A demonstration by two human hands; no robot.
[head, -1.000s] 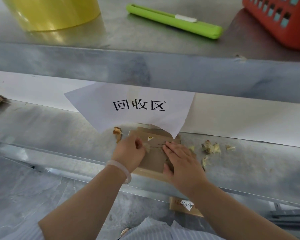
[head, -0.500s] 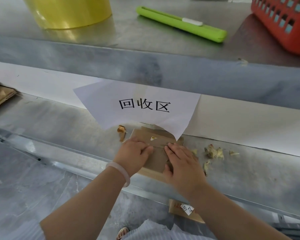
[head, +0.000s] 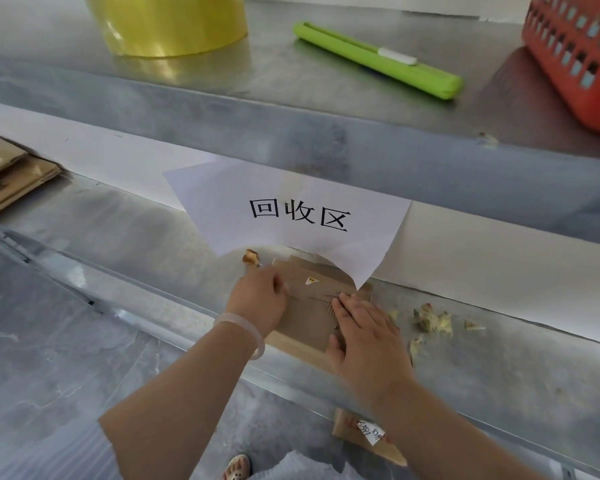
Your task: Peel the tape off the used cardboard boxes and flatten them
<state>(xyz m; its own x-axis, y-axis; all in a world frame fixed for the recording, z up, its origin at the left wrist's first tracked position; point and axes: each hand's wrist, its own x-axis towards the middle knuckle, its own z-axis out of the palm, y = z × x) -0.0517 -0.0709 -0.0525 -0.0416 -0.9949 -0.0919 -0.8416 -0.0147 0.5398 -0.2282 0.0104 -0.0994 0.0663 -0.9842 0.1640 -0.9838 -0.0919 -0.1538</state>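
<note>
Left hand shift: since half a second ago the left hand point(head: 257, 297) has slid leftward, off the middle of the cardboard box point(head: 309, 317) to its left edge, away from the right hand.
Left fingers point(head: 279, 289): curled and blurred; I cannot tell whether they pinch a tape strip or nothing.
Right fingers point(head: 347, 306): straight, pressing flat on the box.
Right hand point(head: 364, 336): I read it as an anchor, pinning the box so a pull from the left does not drag it.
Cardboard box: already flattened, lying at the near edge of the lower surface point(head: 499, 375), with its far end tucked under the paper sign point(head: 291, 216).
Tape scraps point(head: 432, 320): scattered just right of the box, likely peeled bits.
Upper shelf point(head: 291, 109): the green cutter point(head: 378, 60) lies untouched, well apart, so I judge the peeling is by hand.
Far left: a flattened cardboard stack point(head: 11, 174), probably finished boxes.
</note>
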